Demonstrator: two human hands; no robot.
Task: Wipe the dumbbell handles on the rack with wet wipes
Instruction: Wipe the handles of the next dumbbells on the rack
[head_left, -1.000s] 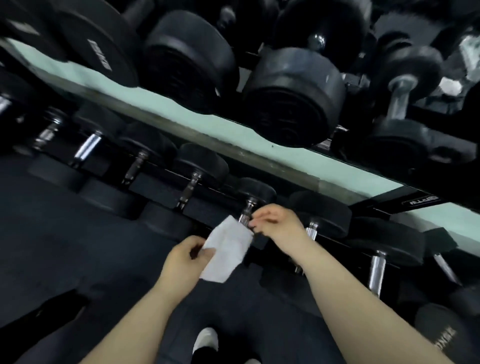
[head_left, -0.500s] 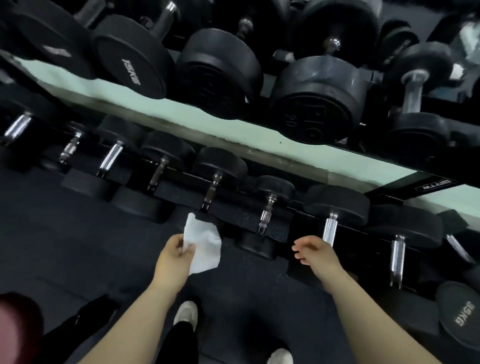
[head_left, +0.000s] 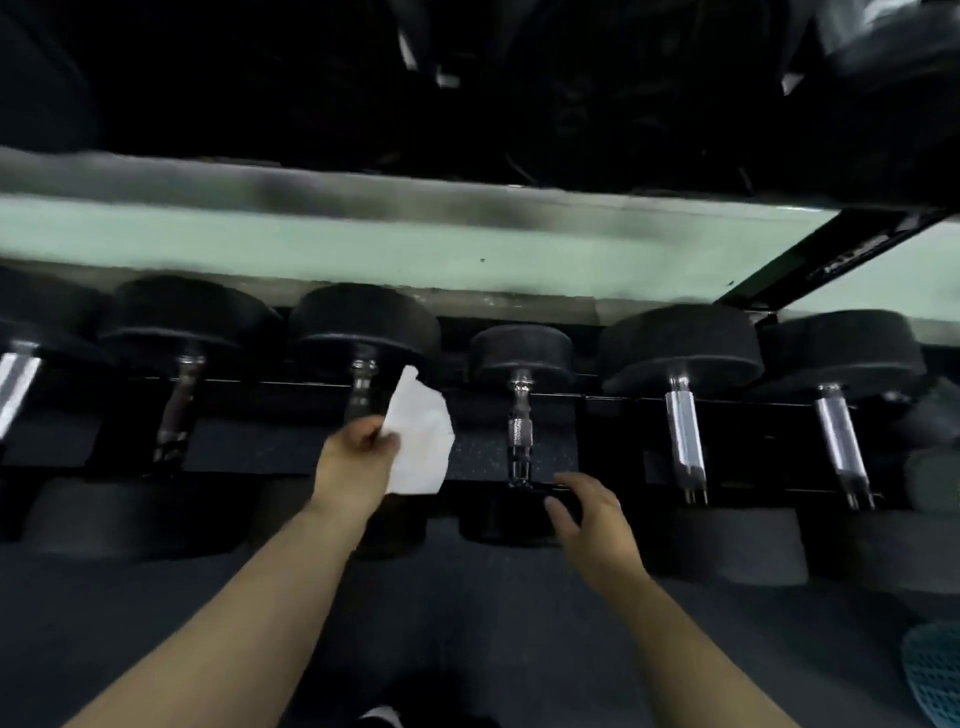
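**Fig.** Lower tier of dumbbell rack (head_left: 831, 260), head view.

**Hands.** L hand (head_left: 358, 462) pinches the wet wipe (head_left: 423, 441) between thumb & curled fingers. The wipe hangs free in front of the tier, just beside H3 and between H3 & H4. It is wrapped round no handle; contact w/ H3 cannot be told. R hand (head_left: 589, 519) holds nothing. Its fingers are loosely spread over the near head of H4's dumbbell, just below that handle.

**Progress (judged).** Mid-task, between handles. No handle shows a wet sheen or other mark, so which are done cannot be told. H3 or H4 looks the likely next. The rest of the row & the upper tier may remain.

**Count.**
- Handles in lower row: 6, L to R: H1 (head_left: 15, 389), H2 (head_left: 176, 410), H3 (head_left: 362, 384), H4 (head_left: 519, 434), H5 (head_left: 685, 441), H6 (head_left: 841, 447).
- Wipes: 1.
- Hands: 2.
- Upper tier: dark & blurred, not countable.
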